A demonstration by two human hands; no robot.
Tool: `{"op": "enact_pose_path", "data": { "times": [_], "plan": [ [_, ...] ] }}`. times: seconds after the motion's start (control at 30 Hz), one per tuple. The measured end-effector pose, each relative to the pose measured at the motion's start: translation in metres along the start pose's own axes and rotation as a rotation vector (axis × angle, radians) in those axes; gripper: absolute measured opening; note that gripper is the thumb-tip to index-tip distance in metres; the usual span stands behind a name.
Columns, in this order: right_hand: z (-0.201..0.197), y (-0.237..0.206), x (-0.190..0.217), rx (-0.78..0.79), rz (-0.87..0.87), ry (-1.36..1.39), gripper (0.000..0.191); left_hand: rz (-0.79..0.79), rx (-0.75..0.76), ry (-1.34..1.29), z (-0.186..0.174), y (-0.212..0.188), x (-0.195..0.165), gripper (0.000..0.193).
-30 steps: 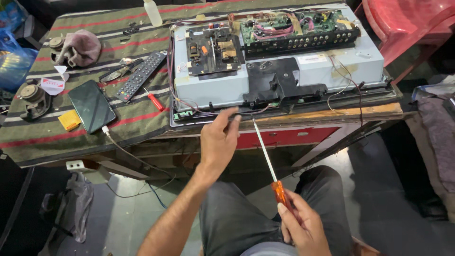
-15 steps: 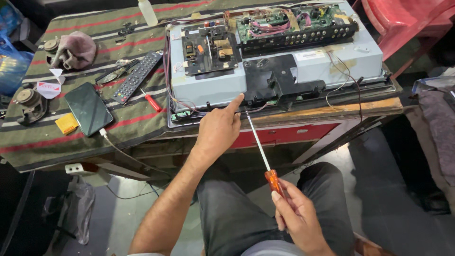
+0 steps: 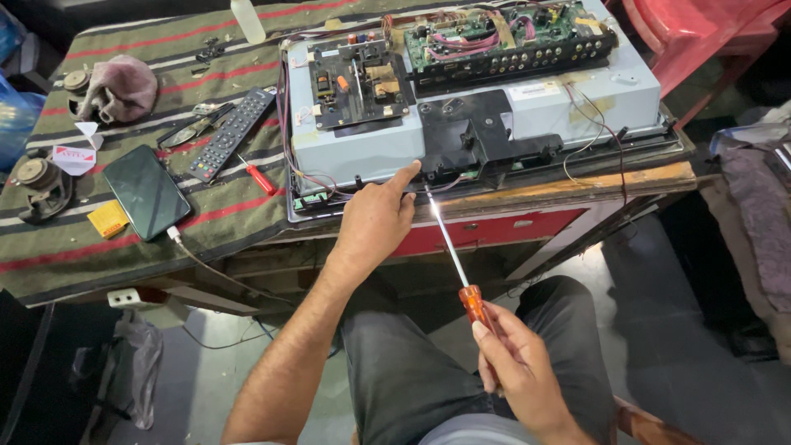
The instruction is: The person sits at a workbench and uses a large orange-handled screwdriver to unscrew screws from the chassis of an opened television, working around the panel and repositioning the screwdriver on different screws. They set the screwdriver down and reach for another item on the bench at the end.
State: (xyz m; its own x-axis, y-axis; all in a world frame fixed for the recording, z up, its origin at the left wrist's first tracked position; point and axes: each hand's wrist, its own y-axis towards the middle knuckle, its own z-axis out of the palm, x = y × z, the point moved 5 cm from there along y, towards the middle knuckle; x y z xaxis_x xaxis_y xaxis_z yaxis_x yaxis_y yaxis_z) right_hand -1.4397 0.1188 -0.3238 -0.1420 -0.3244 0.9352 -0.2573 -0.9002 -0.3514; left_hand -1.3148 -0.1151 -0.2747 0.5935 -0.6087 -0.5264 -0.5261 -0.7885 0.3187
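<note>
A flat-panel television [image 3: 371,152] lies face down on the table with its back cover off, showing a black power board [image 3: 356,82] and a green main board [image 3: 503,37]. My left hand [image 3: 375,218] rests at the panel's near edge, its index finger touching the black centre bracket [image 3: 486,140]. My right hand [image 3: 515,367] is over my lap and grips the orange handle of a long screwdriver [image 3: 449,247]. The screwdriver's shaft points up toward the panel's near edge, its tip just beside my left fingers.
On the striped cloth [image 3: 222,214] to the left lie a black remote [image 3: 231,136], a small red screwdriver [image 3: 259,177], a phone [image 3: 147,191] on a charging cable, a pink cloth [image 3: 119,86] and small speakers [image 3: 37,181]. A red plastic chair [image 3: 700,33] stands at the far right.
My left hand slid right along the panel's near edge and stretched its index finger onto the black bracket. My right hand shifted the screwdriver slightly, tip nearer the panel.
</note>
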Motion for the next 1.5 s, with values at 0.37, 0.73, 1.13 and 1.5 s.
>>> {"op": "enact_pose_path", "data": {
  "times": [0.37,0.73,1.13,1.5],
  "plan": [
    [0.003,0.002,0.003,0.003,-0.004,0.005,0.046,-0.027,0.023,-0.025,-0.002,0.001,-0.002,0.047],
    [0.005,0.008,-0.001,0.027,0.003,0.018,0.044,-0.025,0.010,-0.114,-0.002,0.000,-0.003,0.046],
    [0.031,0.017,-0.008,0.131,0.430,0.703,0.033,-0.223,0.070,-0.492,-0.003,0.001,-0.005,0.041],
    [0.049,0.029,-0.004,0.251,0.462,0.812,0.039,-0.230,0.076,-0.626,-0.001,-0.001,-0.002,0.045]
  ]
}}
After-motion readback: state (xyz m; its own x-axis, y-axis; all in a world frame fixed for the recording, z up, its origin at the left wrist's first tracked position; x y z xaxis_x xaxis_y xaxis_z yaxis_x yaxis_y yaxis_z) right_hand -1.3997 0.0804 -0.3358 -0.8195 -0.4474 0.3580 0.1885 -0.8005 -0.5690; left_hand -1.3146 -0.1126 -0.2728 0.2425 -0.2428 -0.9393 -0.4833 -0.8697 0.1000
